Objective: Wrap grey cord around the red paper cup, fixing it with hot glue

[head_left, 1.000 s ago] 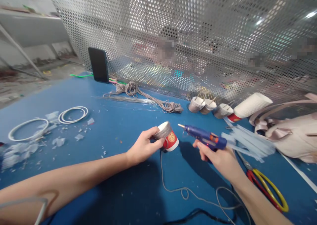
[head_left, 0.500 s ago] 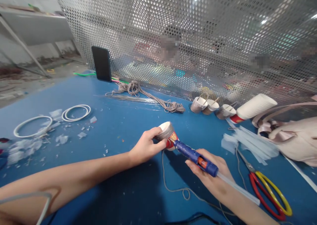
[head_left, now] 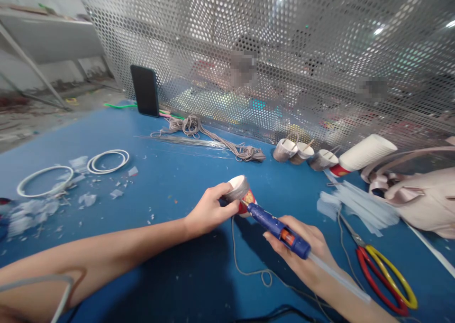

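Note:
My left hand [head_left: 212, 204] grips a small paper cup [head_left: 239, 187], tilted, its white mouth toward the upper left. Grey cord is wound round the rim half, and the other half shows red with a gold mark. From the cup a loose grey cord [head_left: 235, 256] trails down and to the right over the table. My right hand [head_left: 302, 242] is closed round a blue glue gun [head_left: 273, 226] with a clear glue stick [head_left: 337, 276] out of its back. The gun's nozzle points at the cup beside the edge of the wound cord.
Cord-wrapped cups [head_left: 284, 150] and stacked white cups [head_left: 369, 153] line a perforated metal screen [head_left: 213, 67]. Scissors [head_left: 387, 278], translucent strips [head_left: 369, 207] and a pale bag [head_left: 426, 199] lie right. Cord bundles [head_left: 192, 126], a phone [head_left: 145, 90] and white rings [head_left: 108, 161] are beyond.
The glue gun and my right hand have shifted slightly left, bringing the nozzle closer to the wound cord. My left hand and the cup have hardly moved.

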`<control>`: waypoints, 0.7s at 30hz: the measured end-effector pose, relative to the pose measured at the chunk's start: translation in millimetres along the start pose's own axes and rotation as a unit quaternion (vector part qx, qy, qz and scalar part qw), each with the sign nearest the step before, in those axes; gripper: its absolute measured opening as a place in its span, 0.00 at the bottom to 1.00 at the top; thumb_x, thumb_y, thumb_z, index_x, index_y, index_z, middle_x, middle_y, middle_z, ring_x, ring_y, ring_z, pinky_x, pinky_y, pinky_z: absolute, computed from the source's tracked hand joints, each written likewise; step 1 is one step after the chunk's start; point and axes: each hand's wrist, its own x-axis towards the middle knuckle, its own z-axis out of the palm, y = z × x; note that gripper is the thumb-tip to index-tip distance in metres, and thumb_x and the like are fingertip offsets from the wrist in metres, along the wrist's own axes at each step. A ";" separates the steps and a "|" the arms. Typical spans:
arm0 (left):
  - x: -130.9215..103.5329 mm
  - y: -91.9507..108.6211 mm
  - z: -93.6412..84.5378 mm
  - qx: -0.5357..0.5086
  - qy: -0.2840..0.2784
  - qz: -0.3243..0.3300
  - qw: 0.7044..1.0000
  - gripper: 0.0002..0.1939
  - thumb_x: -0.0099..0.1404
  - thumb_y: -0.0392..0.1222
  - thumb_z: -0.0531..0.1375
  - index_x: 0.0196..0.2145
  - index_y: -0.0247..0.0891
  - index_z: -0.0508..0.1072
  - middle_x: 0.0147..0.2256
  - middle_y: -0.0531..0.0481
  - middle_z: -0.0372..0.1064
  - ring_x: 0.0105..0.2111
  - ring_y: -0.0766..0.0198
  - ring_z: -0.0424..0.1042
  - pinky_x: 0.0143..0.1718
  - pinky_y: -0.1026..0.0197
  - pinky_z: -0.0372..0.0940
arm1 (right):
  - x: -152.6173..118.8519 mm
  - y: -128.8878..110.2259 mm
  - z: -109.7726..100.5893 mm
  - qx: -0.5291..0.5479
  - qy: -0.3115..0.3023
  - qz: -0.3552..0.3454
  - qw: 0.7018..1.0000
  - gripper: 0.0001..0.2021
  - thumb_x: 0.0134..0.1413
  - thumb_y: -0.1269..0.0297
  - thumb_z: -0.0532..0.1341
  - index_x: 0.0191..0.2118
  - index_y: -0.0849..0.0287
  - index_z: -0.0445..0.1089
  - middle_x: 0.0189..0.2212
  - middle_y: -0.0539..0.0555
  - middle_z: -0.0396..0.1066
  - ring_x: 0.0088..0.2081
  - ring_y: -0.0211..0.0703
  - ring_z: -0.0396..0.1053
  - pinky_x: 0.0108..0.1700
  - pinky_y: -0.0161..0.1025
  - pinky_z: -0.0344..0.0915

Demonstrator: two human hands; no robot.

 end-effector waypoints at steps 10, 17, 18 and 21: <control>-1.3 0.5 -1.0 0.000 -0.006 0.008 1.000 0.03 0.53 0.36 0.53 0.24 0.35 0.64 0.23 0.56 0.59 0.25 0.69 0.59 0.28 0.66 0.57 | 0.4 -0.3 -4.1 -0.017 -0.001 0.027 0.999 0.10 0.58 0.57 0.56 0.31 0.57 0.66 0.21 0.47 0.70 0.21 0.36 0.69 0.25 0.32 0.65; -1.8 -1.1 -1.5 0.009 -0.004 0.013 1.000 0.03 0.53 0.36 0.53 0.24 0.35 0.65 0.23 0.56 0.59 0.25 0.69 0.59 0.28 0.66 0.57 | 1.0 1.1 -5.1 -0.009 0.007 0.045 0.999 0.11 0.57 0.56 0.57 0.30 0.57 0.66 0.19 0.47 0.69 0.19 0.36 0.67 0.24 0.32 0.65; -1.7 -1.3 -1.6 0.010 -0.006 0.014 1.000 0.04 0.53 0.36 0.53 0.24 0.35 0.65 0.24 0.55 0.60 0.25 0.69 0.59 0.28 0.66 0.57 | 1.9 1.6 -5.7 -0.003 0.014 0.050 0.999 0.11 0.57 0.56 0.57 0.29 0.57 0.66 0.18 0.47 0.68 0.18 0.35 0.66 0.23 0.31 0.64; -1.4 -0.4 -1.8 0.011 -0.012 0.013 1.000 0.04 0.53 0.36 0.53 0.25 0.35 0.65 0.24 0.55 0.60 0.26 0.69 0.59 0.29 0.66 0.57 | 2.9 1.1 -6.3 0.005 0.014 0.054 0.998 0.10 0.56 0.57 0.58 0.29 0.57 0.65 0.17 0.45 0.67 0.17 0.34 0.65 0.22 0.30 0.63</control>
